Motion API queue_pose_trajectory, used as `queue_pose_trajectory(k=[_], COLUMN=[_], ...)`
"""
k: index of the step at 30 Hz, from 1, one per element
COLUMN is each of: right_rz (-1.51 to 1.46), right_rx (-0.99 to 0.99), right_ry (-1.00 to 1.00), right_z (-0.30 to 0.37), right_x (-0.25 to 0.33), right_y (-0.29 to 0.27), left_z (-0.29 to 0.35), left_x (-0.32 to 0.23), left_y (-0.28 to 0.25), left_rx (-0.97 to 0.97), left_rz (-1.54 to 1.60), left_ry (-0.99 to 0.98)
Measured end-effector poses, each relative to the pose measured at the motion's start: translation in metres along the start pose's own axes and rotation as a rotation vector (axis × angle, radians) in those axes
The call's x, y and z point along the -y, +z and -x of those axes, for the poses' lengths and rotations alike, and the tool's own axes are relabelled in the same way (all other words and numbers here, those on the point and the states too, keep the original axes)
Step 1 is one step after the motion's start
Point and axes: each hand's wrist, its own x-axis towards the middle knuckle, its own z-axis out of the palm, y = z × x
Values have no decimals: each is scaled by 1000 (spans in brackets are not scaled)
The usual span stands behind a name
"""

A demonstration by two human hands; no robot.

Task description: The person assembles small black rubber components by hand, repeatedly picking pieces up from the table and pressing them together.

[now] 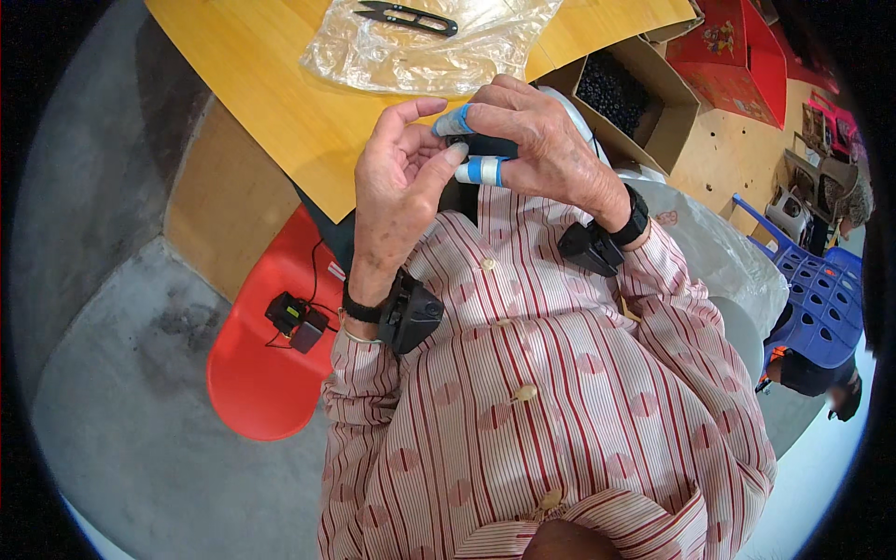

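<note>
Just off the front edge of the yellow table, my two hands meet at the fingertips. My left hand (397,173) pinches a small black piece (457,141) between thumb and fingers. Blue and white wraps cover the thumb and a fingertip of my right hand (537,135), which closes on the same piece from the other side. Fingers hide most of the piece, so its exact kind does not show. Beyond the hands, a clear plastic bag (373,65) lies flat on the table, with black thread snips (411,18) on top of it.
Right of the table, a cardboard box (674,135) holds many small black pieces. Behind it stands a red box (737,56). A red chair (266,383) to my left carries a black adapter with cables (303,322). Farther right are a blue plastic chair (821,299) and another person (821,378).
</note>
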Motion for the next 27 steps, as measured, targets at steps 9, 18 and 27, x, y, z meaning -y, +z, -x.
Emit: queue_pose_trajectory(k=[9,18,27], right_rz=[-57,-46,-110], right_rx=[26,56,11], right_ry=[83,57,99], right_z=[6,5,10], right_x=[7,0,2], right_y=[1,-1,0], left_z=[0,-1,1], left_x=[3,8,-3], left_y=[0,-2,-7], left_rx=[12,25,69], left_rz=[53,28,105], left_ry=[-90,-89,-133])
